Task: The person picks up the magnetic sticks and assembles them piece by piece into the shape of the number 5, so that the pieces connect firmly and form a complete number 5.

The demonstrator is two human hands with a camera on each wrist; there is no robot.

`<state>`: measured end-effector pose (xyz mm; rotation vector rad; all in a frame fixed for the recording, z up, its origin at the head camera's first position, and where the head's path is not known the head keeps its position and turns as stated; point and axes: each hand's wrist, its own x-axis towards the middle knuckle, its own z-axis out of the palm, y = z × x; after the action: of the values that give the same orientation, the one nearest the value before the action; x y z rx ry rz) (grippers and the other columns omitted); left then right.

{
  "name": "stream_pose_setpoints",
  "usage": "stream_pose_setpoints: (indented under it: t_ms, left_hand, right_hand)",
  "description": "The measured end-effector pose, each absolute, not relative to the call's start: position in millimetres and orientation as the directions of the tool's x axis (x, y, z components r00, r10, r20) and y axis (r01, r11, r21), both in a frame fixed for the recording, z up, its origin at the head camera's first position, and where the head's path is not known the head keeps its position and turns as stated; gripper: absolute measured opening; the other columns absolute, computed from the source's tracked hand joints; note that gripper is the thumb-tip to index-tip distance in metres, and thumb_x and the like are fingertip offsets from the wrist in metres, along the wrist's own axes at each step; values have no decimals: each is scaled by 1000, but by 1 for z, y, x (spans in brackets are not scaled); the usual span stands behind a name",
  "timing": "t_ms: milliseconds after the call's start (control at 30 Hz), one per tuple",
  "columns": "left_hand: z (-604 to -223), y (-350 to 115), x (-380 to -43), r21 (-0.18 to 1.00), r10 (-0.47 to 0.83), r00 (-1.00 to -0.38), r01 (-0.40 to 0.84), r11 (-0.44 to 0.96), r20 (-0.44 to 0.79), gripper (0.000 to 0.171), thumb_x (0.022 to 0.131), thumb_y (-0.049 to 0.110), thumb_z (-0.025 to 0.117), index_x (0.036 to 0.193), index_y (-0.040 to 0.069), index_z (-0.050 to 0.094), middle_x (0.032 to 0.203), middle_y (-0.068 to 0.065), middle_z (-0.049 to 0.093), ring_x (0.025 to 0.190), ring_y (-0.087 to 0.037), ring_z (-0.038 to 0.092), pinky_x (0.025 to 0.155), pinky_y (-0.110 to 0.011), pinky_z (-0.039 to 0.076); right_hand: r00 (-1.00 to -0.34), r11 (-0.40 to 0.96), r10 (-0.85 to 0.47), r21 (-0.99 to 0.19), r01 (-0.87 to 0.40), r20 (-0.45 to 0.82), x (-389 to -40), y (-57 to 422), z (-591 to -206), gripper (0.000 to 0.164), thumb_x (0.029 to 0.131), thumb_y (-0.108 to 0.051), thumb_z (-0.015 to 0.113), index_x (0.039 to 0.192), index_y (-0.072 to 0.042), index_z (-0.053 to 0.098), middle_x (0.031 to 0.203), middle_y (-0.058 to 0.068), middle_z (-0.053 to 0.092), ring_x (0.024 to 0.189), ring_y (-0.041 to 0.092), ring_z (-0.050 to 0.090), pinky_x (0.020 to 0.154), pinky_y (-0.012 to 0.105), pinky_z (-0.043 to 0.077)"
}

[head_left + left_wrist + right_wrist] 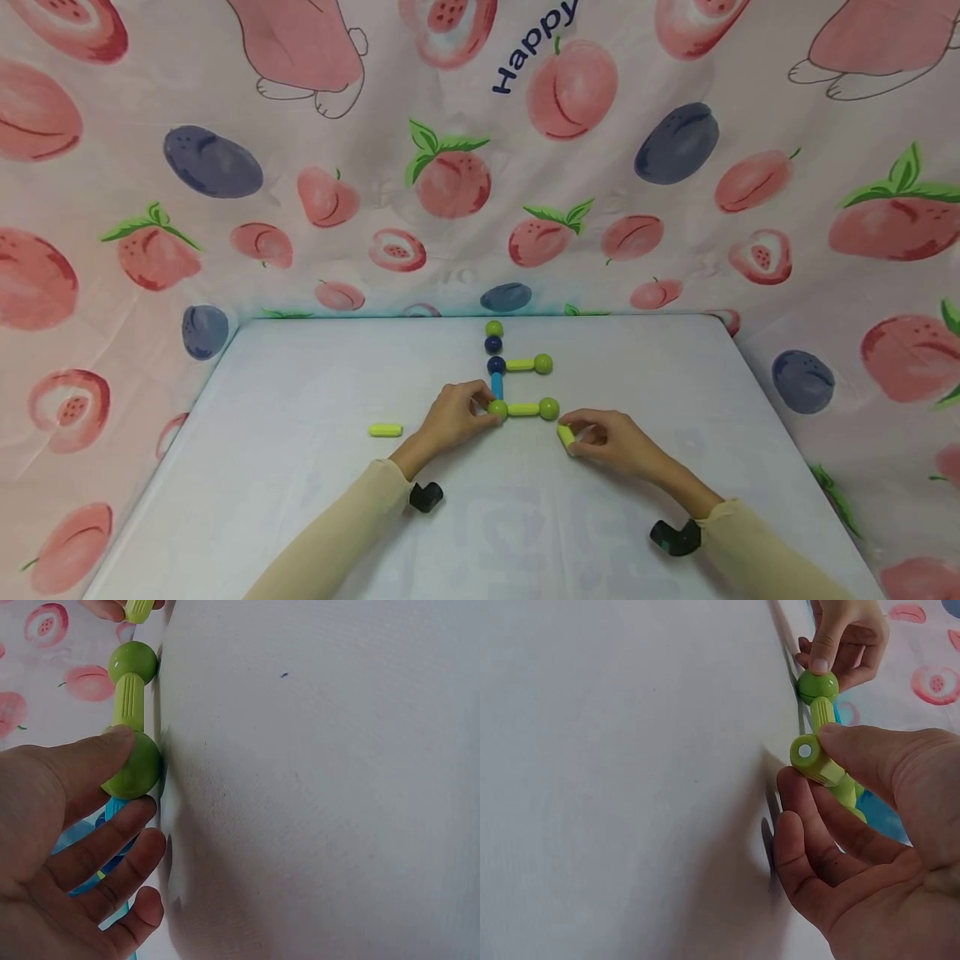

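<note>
My left hand [455, 414] pinches a green ball [135, 766] at the near left corner of a ball-and-rod figure. From that ball a yellow-green rod [523, 410] runs right to another green ball [549, 408], and a blue rod [497, 386] runs away to a dark blue ball [497, 365]. A second yellow-green rod [520, 365] joins the dark blue ball to a far green ball [543, 363]. My right hand [617, 446] pinches a loose yellow-green rod [814, 759], tilted, close to the near right ball. A pale round end of this rod shows in the right wrist view.
Left of my left hand lies another yellow-green rod [386, 430]. Toward the table's far edge sit a separate dark blue ball [492, 344] and a green ball [494, 328] against it. A fruit-print cloth [420, 275] hangs behind the white table [300, 358].
</note>
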<state>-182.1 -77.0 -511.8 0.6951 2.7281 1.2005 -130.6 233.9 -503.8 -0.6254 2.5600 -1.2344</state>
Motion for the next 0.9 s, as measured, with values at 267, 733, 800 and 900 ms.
stream_pose_setpoints:
  t_ms: [267,733,800,900]
  left_hand:
    - [-513,-77,-182,718,435,-895,368,591,100,22,88,20,84,104,12,73,95,3,73,82,-17,63,73,-27,49]
    - [-515,-77,-182,724,437,-893,369,582,104,21,88,19,84,104,12,73,95,3,73,83,-17,63,74,-28,49]
    - [-515,-77,-182,724,437,-894,369,583,104,21,88,19,84,104,12,72,95,3,73,83,-17,63,74,-28,49]
    - [-514,-77,-182,724,435,-895,368,584,103,21,88,19,84,104,12,72,95,3,73,83,-18,63,73,-28,49]
  right_hand:
    - [-892,548,-452,-792,-270,-9,-130,225,-505,38,91,-14,79,128,-9,70,113,6,71,90,12,69,79,26,56]
    - [-929,559,-371,-801,-212,-13,-133,217,-510,38,91,-14,80,126,-7,70,110,4,71,85,10,67,76,25,55]
    - [-930,558,-368,-801,-216,-6,-133,216,-511,38,90,-15,80,126,-7,71,109,4,71,85,10,67,76,25,55]
    - [-933,561,-361,-801,-211,-7,-134,215,-512,38,90,-16,81,125,-7,71,108,4,72,85,11,68,76,25,55]
